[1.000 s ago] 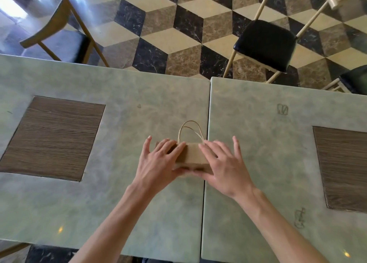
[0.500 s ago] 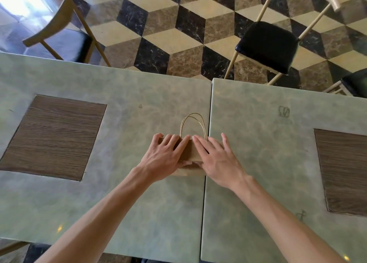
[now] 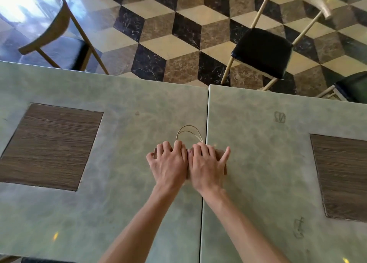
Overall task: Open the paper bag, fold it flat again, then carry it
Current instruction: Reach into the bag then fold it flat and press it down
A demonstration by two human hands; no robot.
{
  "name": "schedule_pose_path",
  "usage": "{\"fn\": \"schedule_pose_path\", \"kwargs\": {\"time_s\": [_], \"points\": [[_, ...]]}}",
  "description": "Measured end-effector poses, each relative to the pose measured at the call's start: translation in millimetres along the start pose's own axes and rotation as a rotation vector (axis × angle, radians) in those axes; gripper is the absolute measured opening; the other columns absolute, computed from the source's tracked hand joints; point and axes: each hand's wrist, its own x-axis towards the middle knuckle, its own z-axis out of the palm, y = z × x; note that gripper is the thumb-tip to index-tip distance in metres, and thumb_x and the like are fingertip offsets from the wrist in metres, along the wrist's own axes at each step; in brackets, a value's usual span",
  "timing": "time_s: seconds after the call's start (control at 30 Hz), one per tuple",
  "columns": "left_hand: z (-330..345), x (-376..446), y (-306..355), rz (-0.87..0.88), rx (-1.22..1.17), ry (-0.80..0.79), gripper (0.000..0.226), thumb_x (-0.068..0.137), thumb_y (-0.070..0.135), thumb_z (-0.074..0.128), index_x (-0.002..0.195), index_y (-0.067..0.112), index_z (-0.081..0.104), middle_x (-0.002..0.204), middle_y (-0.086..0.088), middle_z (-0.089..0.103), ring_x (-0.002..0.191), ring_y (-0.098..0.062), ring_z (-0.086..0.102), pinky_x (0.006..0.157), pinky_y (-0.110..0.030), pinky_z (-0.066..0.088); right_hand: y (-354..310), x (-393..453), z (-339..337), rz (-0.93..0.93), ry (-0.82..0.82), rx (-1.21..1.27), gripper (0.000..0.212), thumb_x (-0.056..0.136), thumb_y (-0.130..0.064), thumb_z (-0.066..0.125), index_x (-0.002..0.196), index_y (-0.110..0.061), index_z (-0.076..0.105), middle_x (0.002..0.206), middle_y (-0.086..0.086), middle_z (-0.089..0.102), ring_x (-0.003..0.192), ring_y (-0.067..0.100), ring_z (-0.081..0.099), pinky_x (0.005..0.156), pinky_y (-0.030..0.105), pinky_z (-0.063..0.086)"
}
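A small brown paper bag (image 3: 220,155) lies flat on the green table (image 3: 119,213), across the seam between two tabletops. Most of it is hidden under my hands; only slivers of brown show at each side. Its two thin twine handles (image 3: 188,126) loop out on the far side. My left hand (image 3: 168,165) and my right hand (image 3: 205,167) lie side by side on top of the bag, palms down. The fingers curl over its far edge and press it against the table.
Dark wood inlays sit in the tabletops at the left (image 3: 49,145) and right (image 3: 341,175). Beyond the far table edge stand a black-seated chair (image 3: 262,52), a wooden chair (image 3: 57,24) and part of another seat (image 3: 353,85) on the chequered floor.
The bag has gone from partly raised between my hands to pressed flat. Both hands have slid forward and closed together on top of it.
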Motion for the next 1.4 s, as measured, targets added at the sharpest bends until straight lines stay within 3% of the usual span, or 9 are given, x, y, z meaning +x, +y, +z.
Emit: {"fn": "schedule_pose_path", "kwargs": {"time_s": [0.1, 0.37, 0.5, 0.7, 0.87, 1.0, 1.13, 1.27, 1.4], "points": [[6, 2, 2, -0.034, 0.0, 0.056, 0.027, 0.095, 0.046, 0.031, 0.094, 0.032, 0.054, 0.087, 0.005, 0.058, 0.093, -0.02, 0.054, 0.08, -0.041, 0.035, -5, 1, 5, 0.072, 0.031, -0.019, 0.03, 0.1, -0.038, 0.03, 0.09, -0.027, 0.056, 0.097, -0.009, 0.062, 0.099, 0.018, 0.057, 0.107, 0.07, 0.013], [18, 5, -3, 0.033, -0.021, 0.132, 0.045, 0.097, 0.047, 0.035, 0.14, 0.04, 0.043, 0.095, 0.003, 0.063, 0.093, -0.021, 0.056, 0.078, -0.041, 0.037, -2, 4, 17, 0.074, 0.113, 0.027, 0.023, 0.098, -0.038, 0.041, 0.105, -0.028, 0.061, 0.108, -0.011, 0.064, 0.105, 0.015, 0.059, 0.11, 0.066, 0.013], [22, 0, -4, -0.05, -0.123, 0.191, 0.047, 0.098, 0.043, 0.04, 0.139, 0.02, 0.042, 0.11, 0.005, 0.065, 0.105, -0.019, 0.056, 0.082, -0.039, 0.038, 3, 2, 17, 0.057, 0.163, 0.079, 0.056, 0.095, -0.054, 0.037, 0.141, -0.022, 0.046, 0.148, -0.007, 0.046, 0.129, 0.013, 0.05, 0.114, 0.065, 0.007], [24, 1, -8, -0.103, -0.103, 0.21, 0.049, 0.093, 0.046, 0.045, 0.13, 0.014, 0.048, 0.13, -0.01, 0.05, 0.123, -0.029, 0.043, 0.1, -0.047, 0.032, 8, 5, 17, 0.157, 0.224, 0.151, 0.079, 0.087, -0.062, 0.048, 0.148, -0.014, 0.038, 0.155, -0.001, 0.036, 0.138, 0.018, 0.042, 0.115, 0.061, 0.014], [18, -3, -22, -0.168, -0.172, 0.196, 0.068, 0.088, 0.061, 0.051, 0.136, 0.015, 0.036, 0.129, -0.017, 0.036, 0.119, -0.035, 0.04, 0.095, -0.048, 0.036, 22, -1, 18, 0.237, 0.384, 0.247, 0.084, 0.08, -0.062, 0.062, 0.138, -0.005, 0.047, 0.14, 0.013, 0.048, 0.129, 0.03, 0.046, 0.104, 0.053, 0.037], [5, -7, -30, -0.317, -0.347, 0.14, 0.069, 0.081, 0.069, 0.053, 0.124, 0.017, 0.037, 0.113, -0.012, 0.052, 0.104, -0.033, 0.051, 0.087, -0.044, 0.037, 28, -4, 8, 0.469, 0.209, 0.432, 0.095, 0.064, -0.078, 0.061, 0.132, -0.014, 0.038, 0.125, 0.009, 0.057, 0.112, 0.03, 0.057, 0.08, 0.041, 0.051], [-4, -10, -35, -0.504, -0.526, -0.016, 0.063, 0.077, 0.074, 0.056, 0.095, 0.015, 0.043, 0.083, 0.001, 0.063, 0.077, -0.028, 0.059, 0.073, -0.037, 0.044, 31, -8, 6, 0.636, 0.144, 0.559, 0.081, 0.056, -0.079, 0.067, 0.104, -0.02, 0.042, 0.092, 0.005, 0.07, 0.086, 0.031, 0.067, 0.063, 0.035, 0.048], [-5, -2, -45, -0.355, -0.882, -0.066, 0.038, 0.08, 0.048, 0.072, 0.073, 0.012, 0.061, 0.068, 0.004, 0.065, 0.061, -0.007, 0.058, 0.052, -0.014, 0.042, 36, -5, 9, 0.659, 0.187, 0.757, 0.069, 0.061, -0.064, 0.078, 0.097, -0.016, 0.044, 0.079, 0.003, 0.065, 0.074, 0.029, 0.063, 0.062, 0.037, 0.05], [-2, 6, -51, -0.332, -0.941, -0.049, 0.041, 0.085, 0.041, 0.07, 0.065, 0.008, 0.056, 0.058, 0.006, 0.053, 0.05, -0.004, 0.044, 0.047, -0.018, 0.035, 41, -2, 12, 0.557, 0.244, 0.831, 0.05, 0.073, -0.049, 0.077, 0.093, -0.016, 0.045, 0.068, 0.005, 0.064, 0.063, 0.029, 0.061, 0.056, 0.037, 0.047]]}}
